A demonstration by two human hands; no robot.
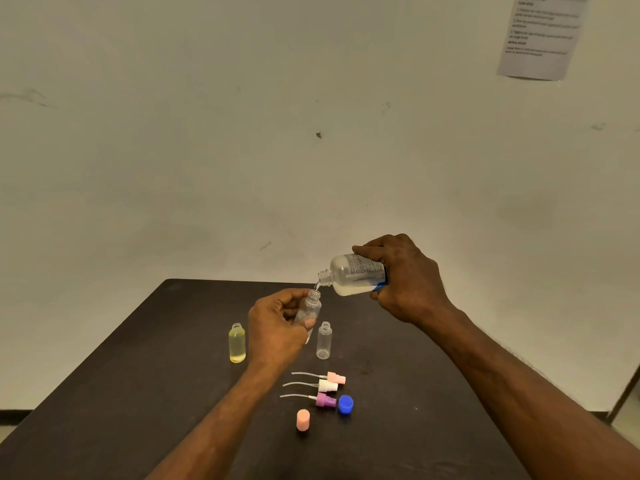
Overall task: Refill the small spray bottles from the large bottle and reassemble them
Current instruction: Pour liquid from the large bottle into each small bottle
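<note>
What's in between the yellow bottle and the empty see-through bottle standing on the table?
In the head view, the left hand sits between the yellow bottle and the standing clear bottle, gripping a third small bottle that is being filled.

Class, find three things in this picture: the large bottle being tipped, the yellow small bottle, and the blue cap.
large bottle (349, 275): head view, on its clear shoulder near the neck.
yellow small bottle (237, 344): head view, on the middle of its body.
blue cap (345, 404): head view, on its side.

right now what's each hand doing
Left hand: holding a small clear spray bottle.
Right hand: holding the tilted large bottle.
</note>
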